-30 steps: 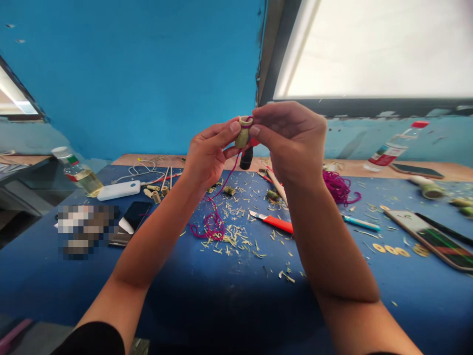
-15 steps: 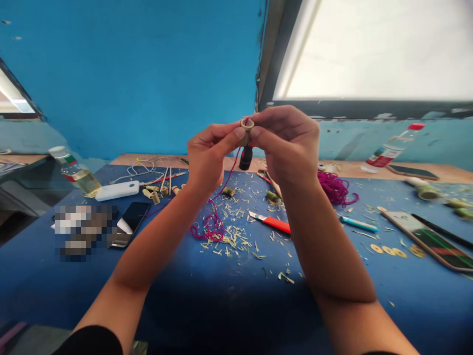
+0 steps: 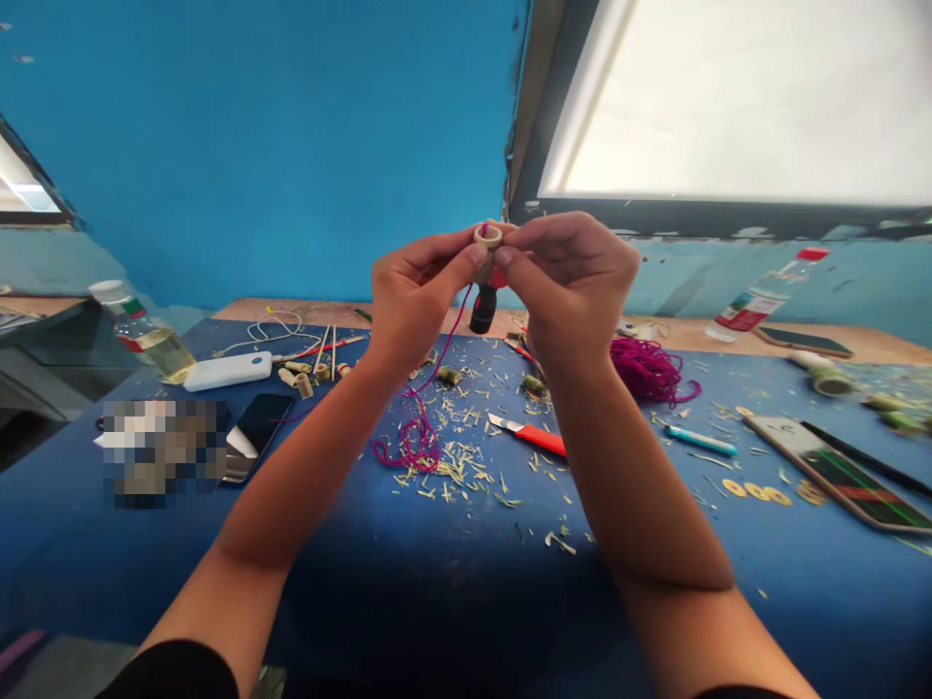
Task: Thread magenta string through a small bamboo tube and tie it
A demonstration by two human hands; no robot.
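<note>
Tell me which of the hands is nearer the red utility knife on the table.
Right. The right hand is raised almost above the red utility knife; the left hand is raised farther to its left.

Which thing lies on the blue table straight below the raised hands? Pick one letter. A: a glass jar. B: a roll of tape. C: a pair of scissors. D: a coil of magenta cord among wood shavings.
D: a coil of magenta cord lies among pale shavings on the blue table, with a strand rising to the small bamboo ring pinched by the left hand and right hand.
</note>
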